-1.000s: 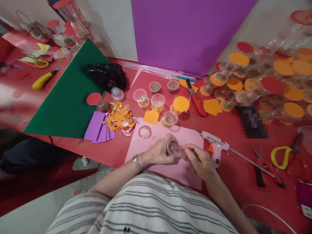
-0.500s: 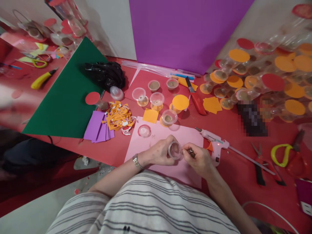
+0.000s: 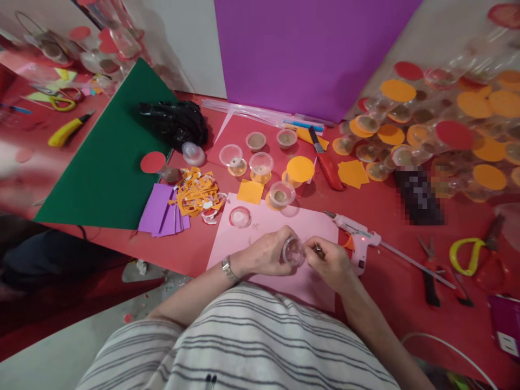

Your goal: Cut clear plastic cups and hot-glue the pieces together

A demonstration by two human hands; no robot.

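Over the pink sheet point(image 3: 227, 244), my left hand point(image 3: 270, 252) grips a small clear plastic cup point(image 3: 294, 252), tilted with its rim toward the left. My right hand point(image 3: 328, 260) is closed in a pinch at the cup's other end, around a small dark metallic tool point(image 3: 319, 250) whose kind I cannot make out. Its tip is hidden by the fingers and the cup. Beyond the hands stands a clear cup point(image 3: 281, 194) on an orange disc, with brown material inside. A shallow clear cup with a reddish rim point(image 3: 240, 217) lies on the sheet's left part.
A glue gun point(image 3: 357, 233) with a red light lies right of my hands, near pliers point(image 3: 430, 271) and yellow-handled scissors point(image 3: 467, 254). Orange scraps point(image 3: 199, 192), purple paper point(image 3: 162, 208) and a green board point(image 3: 105, 162) are left. A red utility knife point(image 3: 329, 168) lies behind.
The cup has turned slightly in my left hand, its opening showing a little differently. Both hands stay nearly in place; the whole view shifts slightly.
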